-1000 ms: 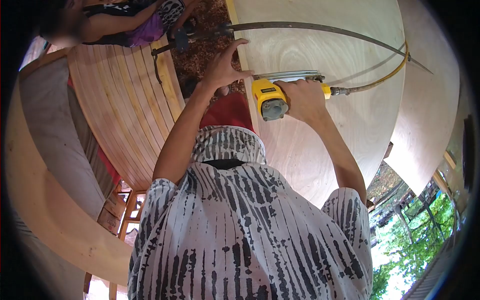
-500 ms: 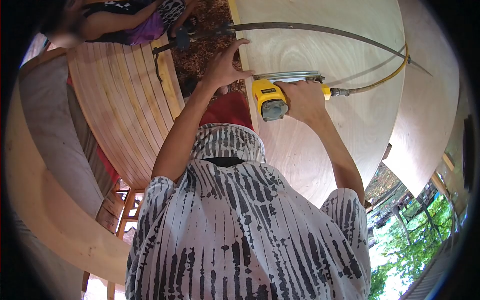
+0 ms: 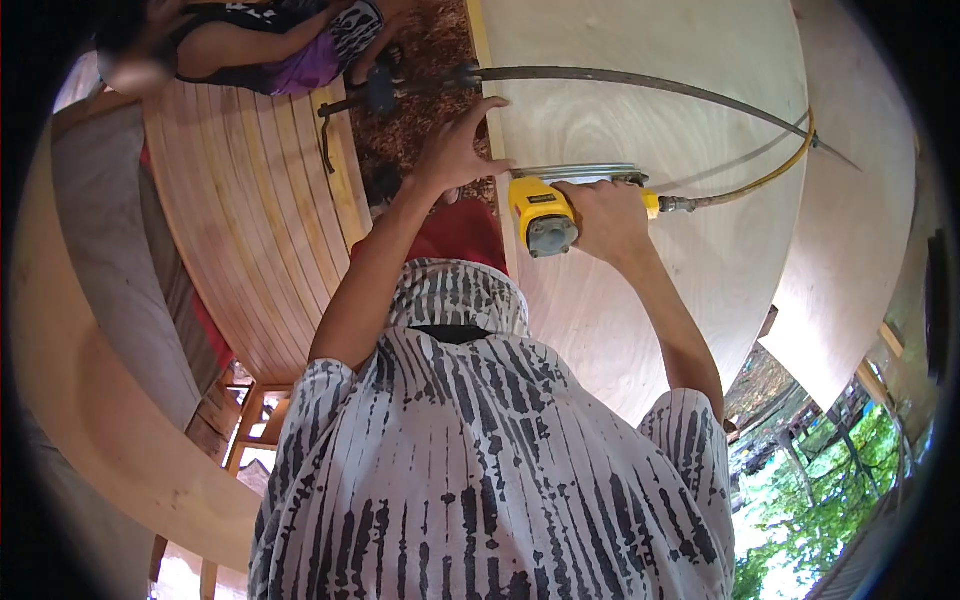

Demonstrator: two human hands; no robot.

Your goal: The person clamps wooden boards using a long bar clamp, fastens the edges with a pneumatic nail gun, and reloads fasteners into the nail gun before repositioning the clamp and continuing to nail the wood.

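My right hand (image 3: 608, 217) is wrapped round the grip of a yellow nail gun (image 3: 538, 212), which rests over a pale plywood sheet (image 3: 640, 320). From the back of the tool a yellow air hose (image 3: 765, 187) curves away to the right. My left hand (image 3: 452, 150) is at the sheet's left edge, thumb and fingers spread apart with nothing between them. Its thumb tip is close to the front of the nail gun's metal magazine (image 3: 580, 171). A long dark bar clamp (image 3: 620, 76) crosses above both hands.
Slatted wooden boards (image 3: 235, 220) stand on the left, with the clamp's end over them. A person (image 3: 240, 50) is at the upper left. Another plywood sheet (image 3: 850, 220) lies on the right. Reddish-brown chips (image 3: 435, 40) cover the ground between boards and sheet.
The whole view has shifted, so the hands, nail gun and clamp appear slightly lower. My right hand keeps its hold, and my left hand stays spread at the sheet's edge.
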